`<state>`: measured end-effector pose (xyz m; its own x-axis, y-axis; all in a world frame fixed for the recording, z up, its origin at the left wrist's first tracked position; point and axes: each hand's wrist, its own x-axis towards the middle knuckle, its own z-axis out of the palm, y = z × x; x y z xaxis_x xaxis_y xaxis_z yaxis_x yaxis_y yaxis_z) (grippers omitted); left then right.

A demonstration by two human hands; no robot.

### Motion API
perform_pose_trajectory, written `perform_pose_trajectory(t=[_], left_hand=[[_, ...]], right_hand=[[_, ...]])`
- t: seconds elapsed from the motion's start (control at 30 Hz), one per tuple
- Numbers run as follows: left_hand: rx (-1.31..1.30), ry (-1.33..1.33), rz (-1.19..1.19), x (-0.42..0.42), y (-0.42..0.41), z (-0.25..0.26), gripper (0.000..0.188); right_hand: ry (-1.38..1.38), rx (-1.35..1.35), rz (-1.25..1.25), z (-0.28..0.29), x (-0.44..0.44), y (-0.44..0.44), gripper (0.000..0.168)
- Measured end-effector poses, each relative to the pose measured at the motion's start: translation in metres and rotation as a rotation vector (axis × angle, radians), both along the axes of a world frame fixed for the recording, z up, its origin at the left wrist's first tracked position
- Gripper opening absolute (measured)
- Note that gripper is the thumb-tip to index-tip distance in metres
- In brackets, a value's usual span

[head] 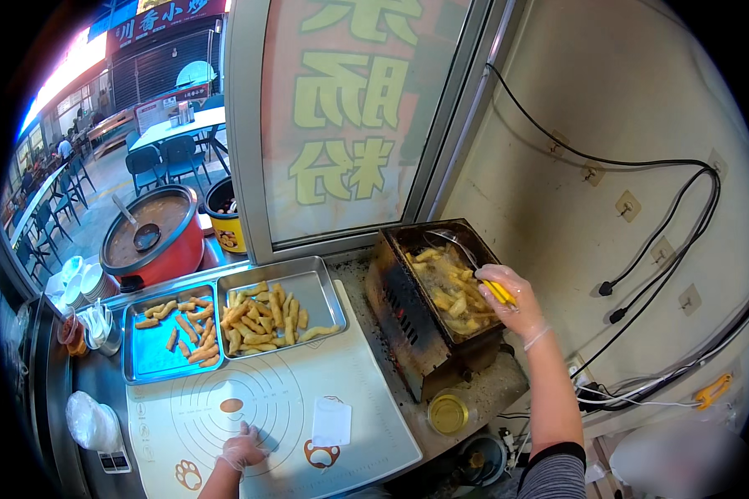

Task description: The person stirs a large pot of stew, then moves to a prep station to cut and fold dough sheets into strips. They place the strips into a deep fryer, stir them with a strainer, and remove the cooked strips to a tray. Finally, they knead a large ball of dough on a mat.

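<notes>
My right hand (pixel 509 298), in a clear plastic glove, grips the yellow handle (pixel 498 293) of a metal strainer (pixel 452 242) at the right side of a deep fryer (pixel 406 324). The strainer's far end lies at the fryer's back edge. Pale yellow fried pieces (pixel 452 287) crowd the bubbling oil. My left hand (pixel 244 448), also gloved, rests on a printed pastry mat (pixel 274 390) with fingers apart and holds nothing. Beyond it stand two metal trays: the left tray (pixel 153 365) holds browner fried sticks (pixel 203 330), the right tray (pixel 309 274) thicker golden ones (pixel 259 318).
A white card (pixel 332 421) lies on the mat. A jar of yellow liquid (pixel 448 413) stands before the fryer. At the left are a bagged stack (pixel 93 421), a scale (pixel 115 461) and a red pot (pixel 184 243) with a ladle. Black cables (pixel 649 163) hang on the wall.
</notes>
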<state>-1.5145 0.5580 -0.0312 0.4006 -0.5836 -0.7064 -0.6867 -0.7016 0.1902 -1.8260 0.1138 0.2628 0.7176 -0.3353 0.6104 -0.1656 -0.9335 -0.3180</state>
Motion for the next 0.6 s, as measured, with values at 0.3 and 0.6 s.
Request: perform_pose_trajectory(t=[0.3,0.6], left_hand=[[-0.016,0.012,0.005,0.004,0.003,-0.012,0.093],[0.001,0.01,0.004,-0.001,-0.004,0.0,0.092]], right_hand=[[0.186,0.155,-0.194,-0.008,-0.046,-0.018,0.017],[-0.509,1.071,-0.695,-0.039,-0.102,-0.079,0.034]])
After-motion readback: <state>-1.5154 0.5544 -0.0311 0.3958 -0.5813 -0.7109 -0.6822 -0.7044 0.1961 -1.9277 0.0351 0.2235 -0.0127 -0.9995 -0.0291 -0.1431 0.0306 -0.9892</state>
